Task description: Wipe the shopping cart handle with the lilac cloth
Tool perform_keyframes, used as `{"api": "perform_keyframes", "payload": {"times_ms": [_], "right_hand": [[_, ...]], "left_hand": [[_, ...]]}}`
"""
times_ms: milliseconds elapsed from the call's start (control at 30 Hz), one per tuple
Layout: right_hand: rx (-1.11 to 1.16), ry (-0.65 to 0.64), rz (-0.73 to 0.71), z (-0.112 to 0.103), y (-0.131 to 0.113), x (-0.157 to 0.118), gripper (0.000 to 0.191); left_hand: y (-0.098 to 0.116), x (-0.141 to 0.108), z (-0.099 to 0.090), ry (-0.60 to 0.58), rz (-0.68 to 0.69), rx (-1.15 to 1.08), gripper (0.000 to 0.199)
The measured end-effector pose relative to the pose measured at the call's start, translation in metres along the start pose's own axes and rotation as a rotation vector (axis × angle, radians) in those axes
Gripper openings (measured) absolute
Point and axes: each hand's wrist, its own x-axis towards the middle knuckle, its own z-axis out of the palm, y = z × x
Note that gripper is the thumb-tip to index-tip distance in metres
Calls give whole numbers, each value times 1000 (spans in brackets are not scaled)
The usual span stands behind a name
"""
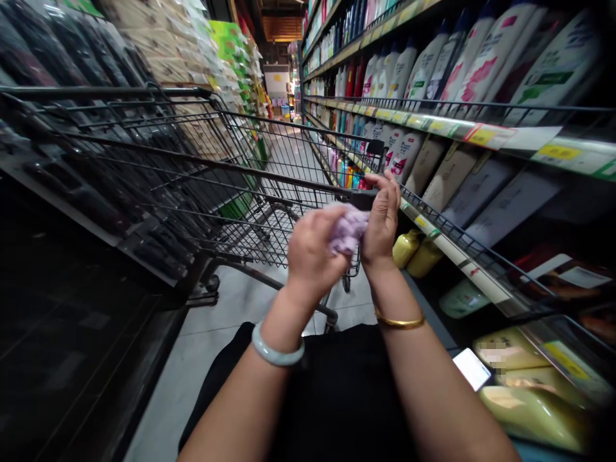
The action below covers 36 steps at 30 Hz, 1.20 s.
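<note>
My left hand (312,247), above a pale green bangle, is wrapped round a crumpled light purple cloth (349,230). The cloth bulges out between the two hands. Just to the right is my right hand (384,221), above a gold bracelet. Its palm side faces the cloth and its edge touches or nearly touches it, while its fingers point up and are apart. Behind both hands stands a black wire shopping cart (283,176); its black corner piece is right behind my right hand.
Shelves with price strips (462,260) run along the right, holding white bottles (500,51) and, low down, yellow bottles (534,417). Packaged goods (158,38) are stacked at the left. A tiled floor (206,321) lies below the cart.
</note>
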Motion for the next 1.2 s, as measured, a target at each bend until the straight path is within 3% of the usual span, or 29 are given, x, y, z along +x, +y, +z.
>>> {"api": "perform_keyframes", "payload": {"times_ms": [67,100,267,333,400,533,600,667,767,833,933,1100,1200], "right_hand": [[-3,-27,12,-4,1,2,47],[-10,-35,20,-5,1,3,47],[-57,-52,15,-7,-1,3,46],[-56,-45,7,-6,-1,3,45],[-46,-24,4,-4,0,3,46],[-37,-19,6,-4,2,3,47],[-35,-30,11,-5,3,3,47],[-40,-28,13,-6,3,3,47],[-81,-29,-8,-5,4,3,48],[-95,-30,-23,-4,4,2,49],[-60,-14,-19,-3,3,2,48],[-6,-9,1,-4,3,2,49],[-5,-4,-6,-4,1,2,48]], "left_hand": [[6,-5,8,-120,36,-22,52],[5,-6,8,-114,21,-22,52],[-26,5,-18,287,-192,26,46],[-35,8,-24,354,-223,53,46],[-33,4,-17,310,-185,84,48],[-11,-12,13,62,-39,87,48],[-6,-14,19,-23,5,52,48],[-10,-12,14,8,-19,23,49],[-26,-2,-2,219,-148,36,49],[-31,1,-8,290,-220,78,49],[-21,-4,2,168,-246,149,50],[5,-18,24,-90,-115,119,47],[-2,-11,14,-15,-147,100,46]]}}
